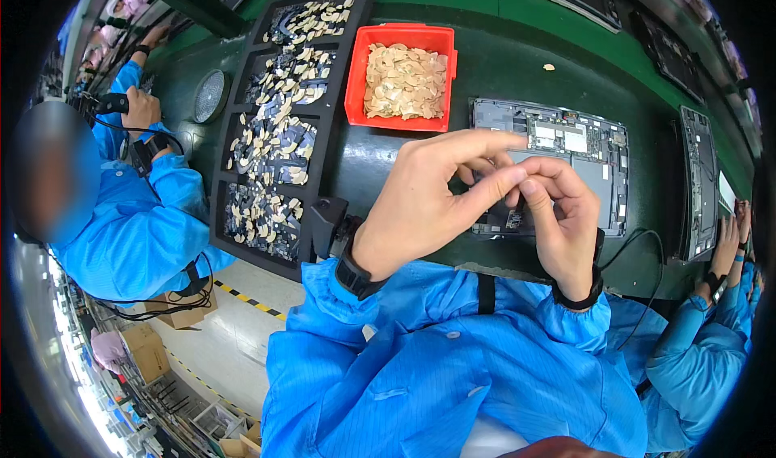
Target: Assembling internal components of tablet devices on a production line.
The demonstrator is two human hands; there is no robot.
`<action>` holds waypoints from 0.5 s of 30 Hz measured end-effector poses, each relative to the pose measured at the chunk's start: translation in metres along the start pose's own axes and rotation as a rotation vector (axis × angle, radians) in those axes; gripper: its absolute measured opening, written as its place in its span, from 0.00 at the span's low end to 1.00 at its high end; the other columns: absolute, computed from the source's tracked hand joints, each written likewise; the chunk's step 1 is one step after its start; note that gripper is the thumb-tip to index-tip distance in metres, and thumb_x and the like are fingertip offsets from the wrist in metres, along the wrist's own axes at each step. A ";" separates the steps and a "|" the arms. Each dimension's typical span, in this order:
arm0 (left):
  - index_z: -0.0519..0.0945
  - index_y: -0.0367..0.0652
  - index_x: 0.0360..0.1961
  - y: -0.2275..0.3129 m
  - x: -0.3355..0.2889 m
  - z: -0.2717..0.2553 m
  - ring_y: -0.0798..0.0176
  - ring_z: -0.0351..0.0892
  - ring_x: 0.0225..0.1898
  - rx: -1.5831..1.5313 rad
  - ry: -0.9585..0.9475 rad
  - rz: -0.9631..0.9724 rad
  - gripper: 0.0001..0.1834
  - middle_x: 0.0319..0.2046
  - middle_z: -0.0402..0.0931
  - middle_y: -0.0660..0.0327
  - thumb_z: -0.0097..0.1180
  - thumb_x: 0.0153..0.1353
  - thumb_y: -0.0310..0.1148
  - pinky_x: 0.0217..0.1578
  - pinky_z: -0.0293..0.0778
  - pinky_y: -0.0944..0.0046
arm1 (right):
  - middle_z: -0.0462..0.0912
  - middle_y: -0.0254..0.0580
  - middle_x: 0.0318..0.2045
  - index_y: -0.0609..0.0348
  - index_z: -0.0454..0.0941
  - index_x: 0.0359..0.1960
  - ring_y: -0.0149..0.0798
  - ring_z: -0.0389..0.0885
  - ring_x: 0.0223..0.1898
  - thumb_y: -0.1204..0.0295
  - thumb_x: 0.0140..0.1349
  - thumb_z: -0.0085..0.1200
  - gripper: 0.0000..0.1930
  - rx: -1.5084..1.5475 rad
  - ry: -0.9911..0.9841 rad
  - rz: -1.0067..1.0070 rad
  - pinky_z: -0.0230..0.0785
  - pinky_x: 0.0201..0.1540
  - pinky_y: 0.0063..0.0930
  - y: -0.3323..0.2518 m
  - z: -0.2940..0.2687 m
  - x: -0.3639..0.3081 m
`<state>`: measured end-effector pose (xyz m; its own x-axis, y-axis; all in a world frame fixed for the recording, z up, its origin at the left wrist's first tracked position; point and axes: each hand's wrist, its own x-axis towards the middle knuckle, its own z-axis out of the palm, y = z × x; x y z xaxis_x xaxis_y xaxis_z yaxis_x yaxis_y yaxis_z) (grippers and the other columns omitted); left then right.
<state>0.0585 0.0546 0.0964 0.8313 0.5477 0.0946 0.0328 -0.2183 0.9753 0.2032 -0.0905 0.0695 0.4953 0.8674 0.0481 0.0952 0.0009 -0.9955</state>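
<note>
My left hand [428,187] and my right hand [563,211] meet in front of me, thumbs and fingertips pinched close together. Whatever lies between the fingertips is too small and too covered to make out. Beneath and behind them is an opened laptop base [598,179], its circuit board exposed along the far side. My hands hide its left and near parts. Beyond my left hand stands a red plastic bin [354,90] heaped with pale tan curved pieces. To its left, a long black divided tray [352,33] holds many mixed black and cream pieces.
A round mesh dish [211,96] sits left of the tray. More laptop bases [697,183] lie along the right and far side. A small tan scrap [549,67] rests behind the laptop. Co-workers' blue sleeves [133,236] are close on both sides; a black cable [647,236] curves at right.
</note>
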 end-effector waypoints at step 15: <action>0.89 0.38 0.50 -0.002 -0.001 0.002 0.65 0.82 0.45 -0.148 0.363 0.058 0.13 0.45 0.86 0.58 0.71 0.66 0.29 0.43 0.79 0.63 | 0.91 0.48 0.40 0.70 0.83 0.51 0.32 0.90 0.34 0.76 0.74 0.62 0.10 0.322 -0.059 0.317 0.83 0.38 0.23 0.001 -0.008 -0.006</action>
<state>0.0587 0.0533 0.0942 0.5780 0.7938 0.1892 -0.1110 -0.1532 0.9819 0.2077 -0.0999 0.0687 0.4057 0.8767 -0.2583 -0.3311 -0.1224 -0.9356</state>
